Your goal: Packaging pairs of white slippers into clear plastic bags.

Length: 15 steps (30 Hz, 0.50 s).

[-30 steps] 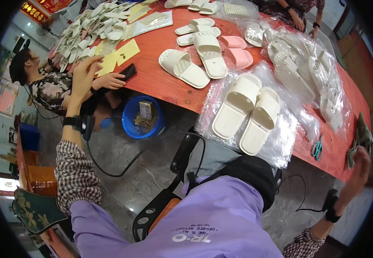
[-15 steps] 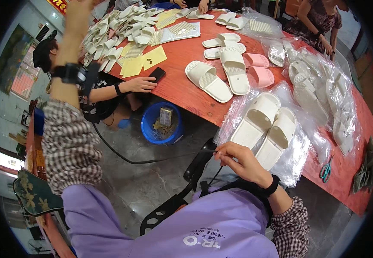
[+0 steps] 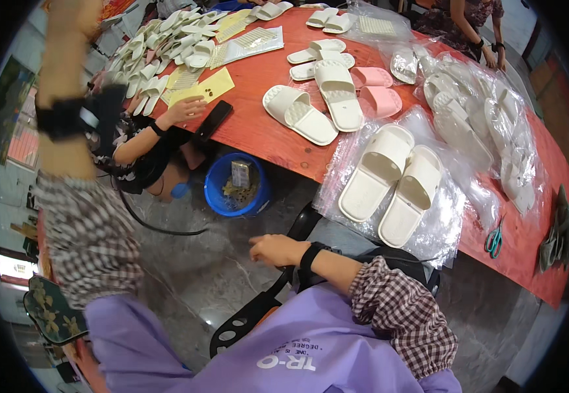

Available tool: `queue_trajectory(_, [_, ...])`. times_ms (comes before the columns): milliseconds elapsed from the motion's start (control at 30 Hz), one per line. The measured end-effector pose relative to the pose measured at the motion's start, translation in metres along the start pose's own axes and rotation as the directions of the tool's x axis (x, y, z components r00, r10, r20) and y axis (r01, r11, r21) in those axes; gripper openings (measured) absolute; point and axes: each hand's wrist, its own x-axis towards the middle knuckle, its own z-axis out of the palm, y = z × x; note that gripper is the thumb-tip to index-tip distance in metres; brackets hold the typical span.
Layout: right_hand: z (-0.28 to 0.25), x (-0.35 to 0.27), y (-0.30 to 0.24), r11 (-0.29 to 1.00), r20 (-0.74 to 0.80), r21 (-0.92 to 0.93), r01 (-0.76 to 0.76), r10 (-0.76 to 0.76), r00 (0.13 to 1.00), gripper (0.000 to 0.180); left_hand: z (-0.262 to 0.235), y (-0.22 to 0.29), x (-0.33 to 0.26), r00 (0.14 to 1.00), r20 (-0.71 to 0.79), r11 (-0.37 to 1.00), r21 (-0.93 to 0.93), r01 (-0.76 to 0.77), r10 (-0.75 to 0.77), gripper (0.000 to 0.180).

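Note:
My left arm is raised at the far left, a dark strap on its wrist; my left hand point(image 3: 75, 16) is smeared by motion at the top edge, so its fingers cannot be read. My right hand point(image 3: 274, 251) hovers in front of my lap beside the black chair armrest point(image 3: 301, 226). Its fingers are loosely bent and slightly apart, with nothing visible in them. A black cable point(image 3: 160, 228) hangs to the left, its visible end apart from the right hand. Nearest on the table, a pair of white slippers point(image 3: 392, 180) lies on clear plastic bags point(image 3: 356, 226).
The red table point(image 3: 258, 141) carries more white slippers, pink slippers point(image 3: 380, 100), bagged slippers point(image 3: 458, 131) and teal scissors point(image 3: 493, 242). A blue bucket point(image 3: 235, 206) stands on the floor. A co-worker's hand point(image 3: 183, 111) is near a phone point(image 3: 213, 121); another person stands at the back right.
My right hand has let go of the cable and moved left and down. The cable's end has swung left. My left arm has shifted left. The co-worker's hand has lifted off the phone.

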Motion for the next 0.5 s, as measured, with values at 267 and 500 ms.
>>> queue_trajectory(267, [-0.158, -0.123, -0.048, 0.833, -0.278, 0.415, -0.365, 0.499, 0.821, 0.014, 0.207, -0.066, -0.201, 0.875, 0.141, 0.884, 0.005, 0.467, -0.463, 0.024])
queue_trajectory(500, [-0.189, -0.270, -0.163, 0.879, -0.885, 0.413, -0.240, 0.449, 0.122, 0.010, 0.231, -0.085, -0.288, 0.643, 0.447, 0.741, 0.068, 0.669, -0.622, 0.029])
